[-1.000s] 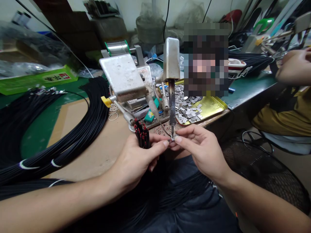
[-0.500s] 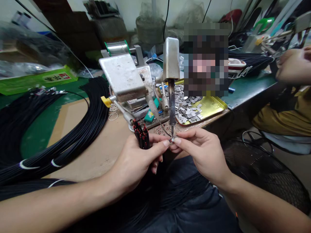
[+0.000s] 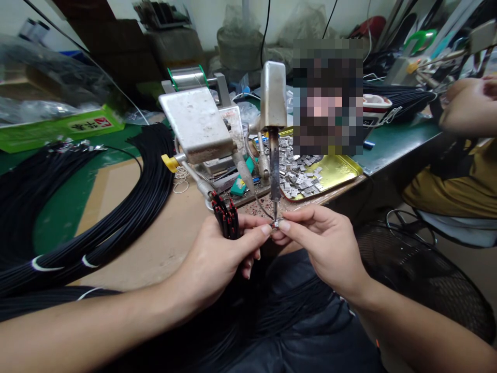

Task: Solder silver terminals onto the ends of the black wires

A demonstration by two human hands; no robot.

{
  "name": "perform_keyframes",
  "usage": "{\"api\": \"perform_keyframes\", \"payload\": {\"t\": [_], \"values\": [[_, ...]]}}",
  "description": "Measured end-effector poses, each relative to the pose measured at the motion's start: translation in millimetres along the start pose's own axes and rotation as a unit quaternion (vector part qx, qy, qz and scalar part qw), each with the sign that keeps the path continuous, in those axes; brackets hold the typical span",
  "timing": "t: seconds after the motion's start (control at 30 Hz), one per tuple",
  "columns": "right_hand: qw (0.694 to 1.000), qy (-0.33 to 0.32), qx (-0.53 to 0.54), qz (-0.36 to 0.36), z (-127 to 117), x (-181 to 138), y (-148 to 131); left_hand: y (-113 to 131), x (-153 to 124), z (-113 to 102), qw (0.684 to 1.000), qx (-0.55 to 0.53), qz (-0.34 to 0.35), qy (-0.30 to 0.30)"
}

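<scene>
My left hand (image 3: pixel 229 246) is closed round a bundle of black cables (image 3: pixel 226 217) whose stripped ends show red wires. Its thumb and forefinger also pinch at a small metal connector (image 3: pixel 276 224). From the other side, the thumb and fingers of my right hand (image 3: pixel 324 235) grip the same connector. Directly above it stands a soldering iron (image 3: pixel 275 171), tip down, at or very near the connector. A thin solder feed tube (image 3: pixel 262 206) curves in from the left towards the tip. Fingers hide most of the connector.
A gold tray (image 3: pixel 341 168) of loose metal connectors lies behind the iron. At left are coiled black cables (image 3: pixel 151 181) on cardboard. A solder spool (image 3: pixel 188 77) tops the soldering machine (image 3: pixel 198 122). A fan (image 3: pixel 423 280) stands low at right; another person's hand (image 3: pixel 468 106) is beyond.
Hardly anything differs. Both hands hold the connector under the iron in the same place; the view has shifted very slightly.
</scene>
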State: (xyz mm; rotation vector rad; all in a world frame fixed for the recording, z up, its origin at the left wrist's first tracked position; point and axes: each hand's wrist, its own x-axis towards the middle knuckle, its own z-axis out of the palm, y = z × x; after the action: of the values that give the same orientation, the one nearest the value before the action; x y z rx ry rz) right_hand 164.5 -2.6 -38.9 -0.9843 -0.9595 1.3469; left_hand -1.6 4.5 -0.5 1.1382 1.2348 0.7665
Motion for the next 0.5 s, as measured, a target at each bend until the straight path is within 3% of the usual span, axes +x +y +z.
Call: {"api": "perform_keyframes", "payload": {"t": [0.4,0.5], "values": [[0.999,0.006,-0.033,0.017,-1.3,-0.1,-0.3,-3.7,0.3,-0.4,1.000,0.013,-0.007,0.017],[0.997,-0.020,-0.072,0.022,-3.8,0.3,-4.8,-4.0,0.7,0.3,1.000,0.018,-0.008,0.003]]}}
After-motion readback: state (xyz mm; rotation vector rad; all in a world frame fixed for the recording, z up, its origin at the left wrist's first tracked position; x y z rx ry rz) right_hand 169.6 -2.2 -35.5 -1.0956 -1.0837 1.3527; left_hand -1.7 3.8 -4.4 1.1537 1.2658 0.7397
